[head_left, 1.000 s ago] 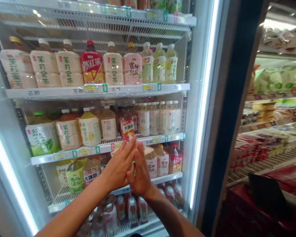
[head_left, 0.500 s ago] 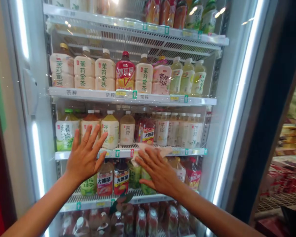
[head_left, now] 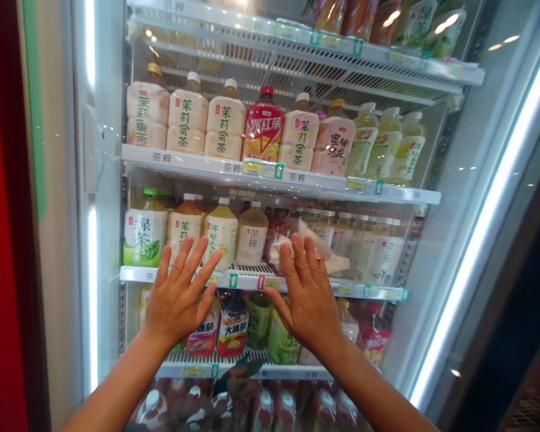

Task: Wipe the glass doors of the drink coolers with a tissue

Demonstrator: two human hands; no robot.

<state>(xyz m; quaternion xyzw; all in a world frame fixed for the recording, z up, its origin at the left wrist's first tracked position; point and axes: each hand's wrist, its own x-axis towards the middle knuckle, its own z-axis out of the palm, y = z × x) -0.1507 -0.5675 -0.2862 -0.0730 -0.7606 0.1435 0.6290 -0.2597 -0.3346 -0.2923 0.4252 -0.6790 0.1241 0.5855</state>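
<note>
Right hand (head_left: 312,300), fingers slightly apart, overlies pale cloth (head_left: 335,263): likely light, soft; best pressed flat mid-cloth. Left hand (head_left: 177,300): fingers wide.

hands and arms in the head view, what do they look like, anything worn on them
The left hand and right hand are both bare, with no glove, ring or watch visible. The left forearm and right forearm are slim and uncovered, with no sleeve in view. No clear markings show on either.
</note>
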